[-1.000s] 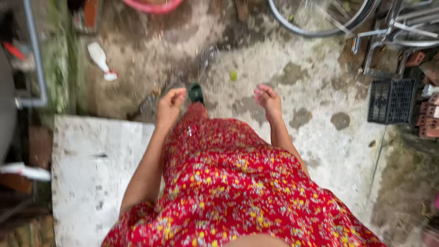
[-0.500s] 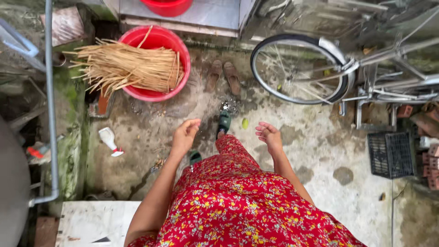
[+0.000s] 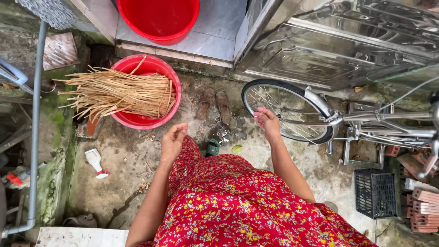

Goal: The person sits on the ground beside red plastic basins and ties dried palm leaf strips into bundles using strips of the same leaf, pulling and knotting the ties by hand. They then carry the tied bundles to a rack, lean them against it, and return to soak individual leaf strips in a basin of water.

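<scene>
both hands empty: left hand (image 3: 173, 142) loosely curled near red basin (image 3: 170, 77) of straw (image 3: 120, 93); right hand (image 3: 267, 122) half-spread before bicycle wheel (image 3: 256, 93).

Glossy, smooth plastic is seen in the red basin (image 3: 170, 98) at the far left, and dry, fibrous, matt straw strips (image 3: 120, 93) are laid across it. The concrete floor (image 3: 137, 160) is rough, stained and mossy at the left. Polished, reflective metal is shown by the door (image 3: 338, 45) at the far right and the bicycle (image 3: 320, 107). Matt printed cloth is worn as a red floral dress (image 3: 238, 201). A black plastic crate (image 3: 376, 192) is set at the near right.
</scene>
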Available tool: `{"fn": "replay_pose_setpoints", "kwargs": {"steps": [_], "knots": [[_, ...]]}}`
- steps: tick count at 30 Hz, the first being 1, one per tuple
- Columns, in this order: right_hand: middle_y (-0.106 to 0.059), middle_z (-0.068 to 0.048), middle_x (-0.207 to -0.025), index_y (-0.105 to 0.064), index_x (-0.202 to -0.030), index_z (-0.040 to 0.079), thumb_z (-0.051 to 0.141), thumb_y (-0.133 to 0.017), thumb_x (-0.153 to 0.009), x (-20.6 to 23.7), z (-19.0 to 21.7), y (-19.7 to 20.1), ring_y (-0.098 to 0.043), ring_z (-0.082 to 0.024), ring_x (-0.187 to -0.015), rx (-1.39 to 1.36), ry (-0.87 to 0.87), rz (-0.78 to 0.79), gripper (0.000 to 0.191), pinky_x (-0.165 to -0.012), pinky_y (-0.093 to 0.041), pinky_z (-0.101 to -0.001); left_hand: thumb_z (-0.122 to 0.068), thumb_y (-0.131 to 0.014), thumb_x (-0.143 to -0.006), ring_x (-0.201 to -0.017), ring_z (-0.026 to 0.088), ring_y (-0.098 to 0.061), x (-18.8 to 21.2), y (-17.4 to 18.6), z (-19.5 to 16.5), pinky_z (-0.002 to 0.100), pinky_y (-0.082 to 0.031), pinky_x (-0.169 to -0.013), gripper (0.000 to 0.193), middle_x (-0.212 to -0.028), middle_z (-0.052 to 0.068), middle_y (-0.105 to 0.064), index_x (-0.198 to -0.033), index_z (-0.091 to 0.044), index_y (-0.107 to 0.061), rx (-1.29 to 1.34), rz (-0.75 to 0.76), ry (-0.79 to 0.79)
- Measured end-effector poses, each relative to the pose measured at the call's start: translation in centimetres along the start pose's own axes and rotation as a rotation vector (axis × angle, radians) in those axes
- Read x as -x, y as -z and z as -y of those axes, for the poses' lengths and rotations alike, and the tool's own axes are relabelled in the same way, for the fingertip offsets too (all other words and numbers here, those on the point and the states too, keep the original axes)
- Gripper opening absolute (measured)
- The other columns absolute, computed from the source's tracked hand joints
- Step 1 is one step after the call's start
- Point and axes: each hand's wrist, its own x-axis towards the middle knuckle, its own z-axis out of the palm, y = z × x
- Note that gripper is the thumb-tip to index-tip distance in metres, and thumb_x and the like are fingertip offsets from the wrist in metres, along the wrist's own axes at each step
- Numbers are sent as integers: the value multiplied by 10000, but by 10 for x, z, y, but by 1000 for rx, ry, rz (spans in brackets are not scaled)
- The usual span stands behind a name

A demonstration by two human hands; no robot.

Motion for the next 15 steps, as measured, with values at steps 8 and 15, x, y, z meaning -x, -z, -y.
{"fn": "replay_pose_setpoints", "kwargs": {"steps": [8,15], "knots": [[-753,-83,-1094,-661,-1271,67,106,-591,-1000,-78,20,-52,-702,-139,-865,-52,-69,43,283,-735,-552,-273,1,-610,-993,-962,92,-669,-93,1,-16,253,-536,-892,268,-1098,56,-751,-1241,-40,-702,-73,7,-68],[-750,-61,-1127,-666,-1282,68,102,-588,-1027,-162,64,-102,-699,-117,-902,-31,-20,58,269,-765,-542,-256,-4,-629,-1022,-950,84,-660,-211,23,-60,242,-539,-872,233,-1085,38,-732,-1246,-37,-684,-27,81,-157]]}}
